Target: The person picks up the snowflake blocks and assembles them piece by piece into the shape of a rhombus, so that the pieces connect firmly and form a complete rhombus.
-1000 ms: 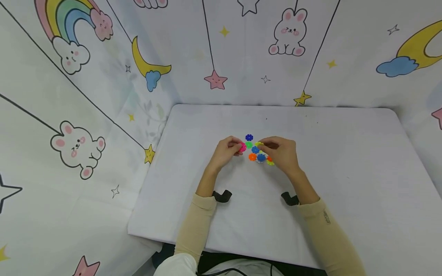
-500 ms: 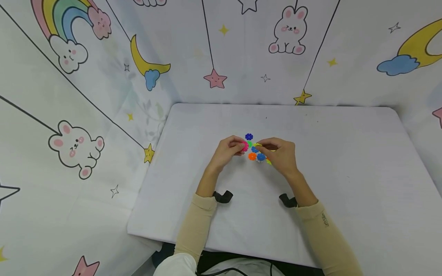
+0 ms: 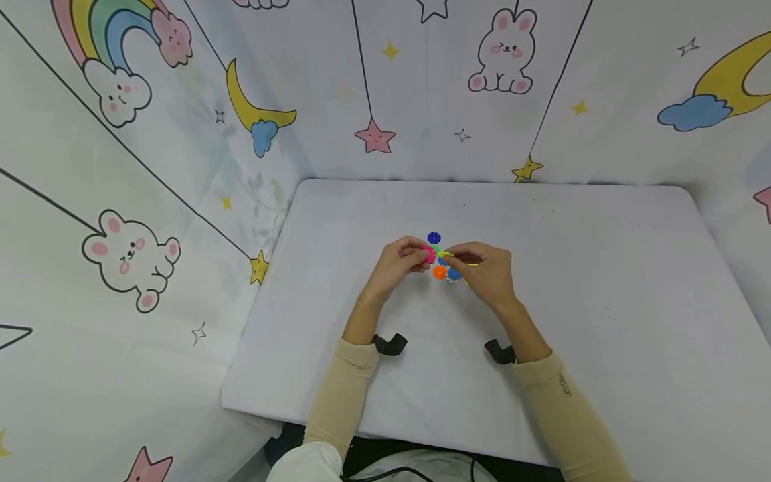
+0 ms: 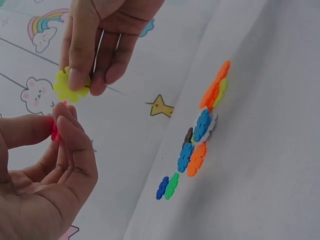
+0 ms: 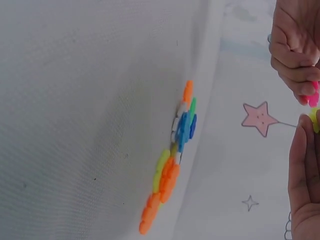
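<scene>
My left hand pinches a pink notched plastic disc, a snowflake-style building piece, between thumb and fingers. In the left wrist view only a sliver of it shows. Opposite, my right hand grips a yellow disc of the same kind by its edge. The two discs come right up to each other, the yellow one's rim at the pink one's edge. Both hands are raised above a loose group of similar discs, including a dark blue disc and an orange disc.
More discs lie on the white-covered table: a green disc, light blue ones, white ones and further orange and yellow ones. Black straps stick out at both wrists. A patterned cloth backdrop rises behind the table's far edge.
My left hand has shifted slightly right with the pink disc, and my right hand slightly left with the yellow one. The gap between the two discs has narrowed.
</scene>
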Tool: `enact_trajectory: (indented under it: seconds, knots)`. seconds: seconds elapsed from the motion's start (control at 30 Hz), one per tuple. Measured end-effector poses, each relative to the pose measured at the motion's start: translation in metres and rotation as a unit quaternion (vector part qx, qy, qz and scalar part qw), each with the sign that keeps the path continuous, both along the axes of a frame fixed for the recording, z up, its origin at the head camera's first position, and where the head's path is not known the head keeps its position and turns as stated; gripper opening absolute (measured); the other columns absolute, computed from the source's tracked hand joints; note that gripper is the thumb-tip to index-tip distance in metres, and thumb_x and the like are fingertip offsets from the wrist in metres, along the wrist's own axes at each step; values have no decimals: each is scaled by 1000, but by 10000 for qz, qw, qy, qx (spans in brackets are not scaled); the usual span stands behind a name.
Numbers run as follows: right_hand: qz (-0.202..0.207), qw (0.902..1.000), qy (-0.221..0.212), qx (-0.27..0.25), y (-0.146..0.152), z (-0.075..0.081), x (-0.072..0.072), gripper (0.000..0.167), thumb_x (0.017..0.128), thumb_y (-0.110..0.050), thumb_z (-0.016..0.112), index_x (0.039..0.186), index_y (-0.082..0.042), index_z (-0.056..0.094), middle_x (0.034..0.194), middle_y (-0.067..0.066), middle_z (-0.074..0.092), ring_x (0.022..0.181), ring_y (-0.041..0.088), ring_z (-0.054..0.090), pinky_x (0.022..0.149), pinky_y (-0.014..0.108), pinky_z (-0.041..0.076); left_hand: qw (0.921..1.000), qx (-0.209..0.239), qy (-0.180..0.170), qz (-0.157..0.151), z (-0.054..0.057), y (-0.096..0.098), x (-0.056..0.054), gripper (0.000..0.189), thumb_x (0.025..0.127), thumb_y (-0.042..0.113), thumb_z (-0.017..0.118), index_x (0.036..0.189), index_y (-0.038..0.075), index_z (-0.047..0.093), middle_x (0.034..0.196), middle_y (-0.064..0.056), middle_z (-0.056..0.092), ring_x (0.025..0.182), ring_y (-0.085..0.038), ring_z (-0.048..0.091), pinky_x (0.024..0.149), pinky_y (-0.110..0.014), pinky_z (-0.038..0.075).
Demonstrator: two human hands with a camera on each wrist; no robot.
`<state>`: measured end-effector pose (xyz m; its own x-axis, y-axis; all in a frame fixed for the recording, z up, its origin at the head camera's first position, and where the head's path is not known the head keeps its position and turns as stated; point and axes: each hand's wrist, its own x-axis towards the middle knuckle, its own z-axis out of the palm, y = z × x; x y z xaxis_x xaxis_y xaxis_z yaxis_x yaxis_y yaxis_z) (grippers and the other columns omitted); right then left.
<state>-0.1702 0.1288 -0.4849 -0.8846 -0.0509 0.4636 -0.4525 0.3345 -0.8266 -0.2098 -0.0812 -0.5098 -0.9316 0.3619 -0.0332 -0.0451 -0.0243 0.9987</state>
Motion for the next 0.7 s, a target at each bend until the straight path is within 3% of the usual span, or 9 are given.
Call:
enact_trajectory:
  seconds: [0.17,0.7]
  knots:
    - [-2,10000,1,58,-3,9,6,15,82,9,84,95,8,78,92,21,77,79,36,75,75,12,55,9998,146,-131,-33,-1,1,1,20,105,14,64,119,1,67,103,-13,74,87,-22,72,84,-31,61]
    - [-38,9999,88,-127,-5,6,6,15,80,10,85,94,8,79,92,22,77,79,36,76,75,13,55,9977,526,-380,-188,2,5,4,20,104,8,62,120,-4,63,101,-11,73,83,-20,73,80,-30,62]
